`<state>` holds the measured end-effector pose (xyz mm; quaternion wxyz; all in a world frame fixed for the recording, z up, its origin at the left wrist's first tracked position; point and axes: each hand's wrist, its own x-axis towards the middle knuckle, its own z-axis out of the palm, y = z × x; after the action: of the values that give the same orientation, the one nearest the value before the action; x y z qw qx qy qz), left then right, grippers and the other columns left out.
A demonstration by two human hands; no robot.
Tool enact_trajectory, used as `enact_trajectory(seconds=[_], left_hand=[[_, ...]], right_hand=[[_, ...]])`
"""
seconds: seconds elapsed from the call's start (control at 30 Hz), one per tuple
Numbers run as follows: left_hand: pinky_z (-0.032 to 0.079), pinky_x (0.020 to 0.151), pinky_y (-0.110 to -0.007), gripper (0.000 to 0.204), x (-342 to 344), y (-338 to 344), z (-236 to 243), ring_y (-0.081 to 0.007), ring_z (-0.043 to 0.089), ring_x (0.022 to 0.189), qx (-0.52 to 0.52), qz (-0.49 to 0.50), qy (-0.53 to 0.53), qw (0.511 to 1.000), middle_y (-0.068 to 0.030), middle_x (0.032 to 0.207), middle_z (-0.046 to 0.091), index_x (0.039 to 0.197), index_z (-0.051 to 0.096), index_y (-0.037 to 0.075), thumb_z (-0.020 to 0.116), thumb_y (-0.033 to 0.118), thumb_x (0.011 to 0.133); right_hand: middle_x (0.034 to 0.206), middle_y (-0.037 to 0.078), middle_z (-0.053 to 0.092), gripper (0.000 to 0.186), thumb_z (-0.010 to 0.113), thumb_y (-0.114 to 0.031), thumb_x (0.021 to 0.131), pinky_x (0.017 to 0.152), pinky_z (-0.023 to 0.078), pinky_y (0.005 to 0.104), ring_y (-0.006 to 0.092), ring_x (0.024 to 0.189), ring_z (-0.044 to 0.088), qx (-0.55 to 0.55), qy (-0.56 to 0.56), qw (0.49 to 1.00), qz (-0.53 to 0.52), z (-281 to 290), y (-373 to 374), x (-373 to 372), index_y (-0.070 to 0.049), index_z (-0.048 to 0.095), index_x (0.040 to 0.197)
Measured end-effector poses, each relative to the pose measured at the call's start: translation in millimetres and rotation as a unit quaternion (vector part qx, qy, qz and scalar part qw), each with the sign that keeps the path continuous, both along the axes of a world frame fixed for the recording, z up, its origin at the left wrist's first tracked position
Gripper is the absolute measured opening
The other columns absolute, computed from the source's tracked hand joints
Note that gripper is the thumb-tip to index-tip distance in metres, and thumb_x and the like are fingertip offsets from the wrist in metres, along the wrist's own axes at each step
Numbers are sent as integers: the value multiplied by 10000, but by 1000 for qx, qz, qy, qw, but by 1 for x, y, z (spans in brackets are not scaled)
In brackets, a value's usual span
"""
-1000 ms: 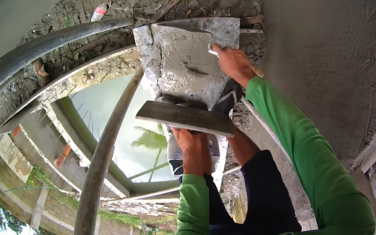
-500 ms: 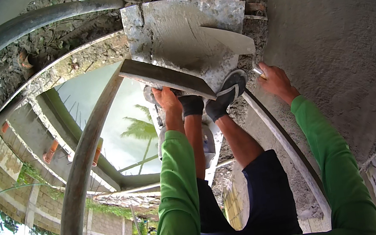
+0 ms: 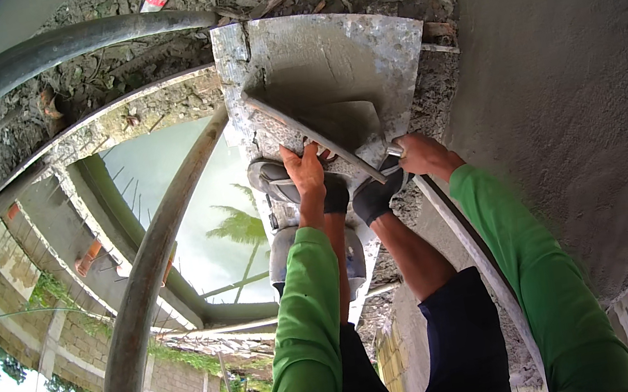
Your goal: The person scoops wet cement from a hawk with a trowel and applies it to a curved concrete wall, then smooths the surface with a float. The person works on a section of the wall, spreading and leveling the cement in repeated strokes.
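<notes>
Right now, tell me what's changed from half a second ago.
The right hand has swung left, bringing the trowel in from the far right to beside the hand-held board. The left hand has shifted that board rightward and tipped it more steeply. Neither grip let go. The mortar-smeared sheet stayed in place.

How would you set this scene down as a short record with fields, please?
Left hand: fingers gripping a thin grey-brown rectangular board, steeply tilted
Right hand: closed around the handle of a flat grey metal trowel
Trowel and board: close together; contact unclear
Underneath: mortar-smeared grey metal-looking sheet
Footwear: dark strapped sandals, toward the sheet's near end
Right side: broad grey cement surface
Left side: long round grey-brown pole
</notes>
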<state>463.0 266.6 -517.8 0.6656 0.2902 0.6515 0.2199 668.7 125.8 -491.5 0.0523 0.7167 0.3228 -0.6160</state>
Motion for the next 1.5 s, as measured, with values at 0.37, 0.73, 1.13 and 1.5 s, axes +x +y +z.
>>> enact_trajectory(seconds=[0.37,0.73,1.13,1.5], left_hand=[[488,971,-375,425,-87,61,174,-260,601,1149,131,66,-135,980,-148,1246,630,1277,569,-4,678,201,921],[507,979,-450,504,-57,96,292,-286,594,1163,0,113,-385,916,-125,1305,600,1415,465,40,579,279,986],[533,942,-436,493,78,74,391,-282,603,1145,-160,126,-335,920,-128,1302,595,1425,449,44,560,269,1000],[541,928,-431,486,37,110,406,-282,607,1135,-122,107,-280,946,-129,1298,596,1423,451,43,555,264,1003]], right_hand=[[548,47,510,182,649,-60,757,386,363,327,135,410,486,-22,254,923,-287,84,17,-9,0,556,902],[725,20,554,294,616,-74,803,532,424,296,95,597,497,202,136,922,-302,406,51,72,-8,570,1086],[930,257,662,443,669,-249,861,756,513,419,368,861,679,254,33,944,-208,597,49,48,-11,532,1207],[734,3,528,166,670,-64,883,468,438,270,74,523,525,221,-5,846,-486,483,-14,39,-52,505,904]])
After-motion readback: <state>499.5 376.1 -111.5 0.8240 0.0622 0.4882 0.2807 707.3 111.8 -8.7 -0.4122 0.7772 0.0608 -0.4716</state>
